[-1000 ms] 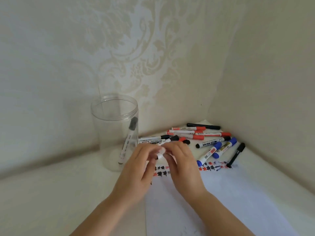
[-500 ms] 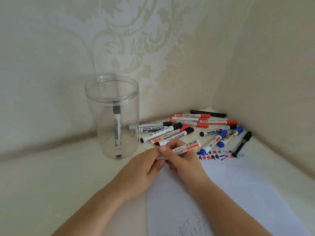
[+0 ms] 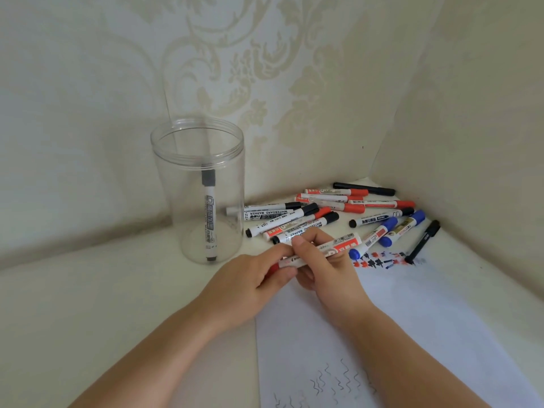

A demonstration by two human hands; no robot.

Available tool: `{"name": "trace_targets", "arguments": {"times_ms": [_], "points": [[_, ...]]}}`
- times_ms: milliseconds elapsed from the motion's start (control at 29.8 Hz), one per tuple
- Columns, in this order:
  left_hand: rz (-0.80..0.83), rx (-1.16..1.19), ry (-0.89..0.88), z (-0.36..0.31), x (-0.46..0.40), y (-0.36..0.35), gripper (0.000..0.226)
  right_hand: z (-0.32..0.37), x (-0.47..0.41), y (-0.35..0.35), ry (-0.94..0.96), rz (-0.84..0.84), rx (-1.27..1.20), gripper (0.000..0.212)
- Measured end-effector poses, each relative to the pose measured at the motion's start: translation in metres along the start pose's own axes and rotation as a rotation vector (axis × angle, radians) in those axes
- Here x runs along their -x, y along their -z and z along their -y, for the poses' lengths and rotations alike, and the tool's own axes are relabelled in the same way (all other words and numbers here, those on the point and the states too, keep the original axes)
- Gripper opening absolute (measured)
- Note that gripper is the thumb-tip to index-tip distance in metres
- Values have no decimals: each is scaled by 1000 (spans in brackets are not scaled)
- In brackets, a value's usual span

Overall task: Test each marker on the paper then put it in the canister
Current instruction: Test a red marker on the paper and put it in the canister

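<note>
Both hands hold one red-and-white whiteboard marker [image 3: 321,251] over the white sheet of paper [image 3: 412,319]: left hand [image 3: 250,284] fingers clamped on its red cap end, right hand [image 3: 323,269] fingers curled round the barrel. The clear plastic canister [image 3: 197,148] stands left, holding one black-capped marker [image 3: 209,216]

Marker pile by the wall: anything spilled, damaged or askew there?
Nothing damaged. One thin black pen lies apart at the right, tip on the paper beside a small ink smudge. Other markers lie loosely heaped.
</note>
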State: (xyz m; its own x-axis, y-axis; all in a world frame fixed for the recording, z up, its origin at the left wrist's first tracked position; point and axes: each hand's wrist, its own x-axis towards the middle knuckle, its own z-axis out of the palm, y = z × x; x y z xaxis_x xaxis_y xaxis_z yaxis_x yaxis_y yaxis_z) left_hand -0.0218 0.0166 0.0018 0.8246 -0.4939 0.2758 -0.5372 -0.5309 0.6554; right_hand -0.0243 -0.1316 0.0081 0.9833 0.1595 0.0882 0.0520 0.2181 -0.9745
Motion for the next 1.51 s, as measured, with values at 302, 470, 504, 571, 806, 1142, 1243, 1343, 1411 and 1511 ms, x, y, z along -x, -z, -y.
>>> {"name": "trace_targets", "arguments": {"times_ms": [302,470,504,571,806,1142,1243,1343,1411,1511], "points": [[-55,-92,244,22,10,18,23,7,-3,12,-125,-345,279,26],[-55,-132,289,23,7,13,14,-4,-4,1,-176,-186,428,15],[-58,-129,287,23,7,12,14,-5,-4,0,-168,-174,474,16],[-65,-125,286,25,7,12,15,-5,-5,-3,-129,-184,494,19],[-38,-173,275,25,6,9,19,-11,-5,-7,-42,-173,523,22],[-48,-161,273,25,6,8,19,-15,-4,-6,-25,-165,551,26],[-50,-161,267,26,6,8,20,-17,-4,-7,-27,-138,587,27],[-54,-156,269,26,7,8,20,-16,-4,-6,0,-162,597,26],[-55,-149,271,26,7,8,20,-16,-4,-5,-7,-172,582,25],[-56,-149,270,25,7,8,20,-15,-2,-7,-16,-149,595,25]]}}
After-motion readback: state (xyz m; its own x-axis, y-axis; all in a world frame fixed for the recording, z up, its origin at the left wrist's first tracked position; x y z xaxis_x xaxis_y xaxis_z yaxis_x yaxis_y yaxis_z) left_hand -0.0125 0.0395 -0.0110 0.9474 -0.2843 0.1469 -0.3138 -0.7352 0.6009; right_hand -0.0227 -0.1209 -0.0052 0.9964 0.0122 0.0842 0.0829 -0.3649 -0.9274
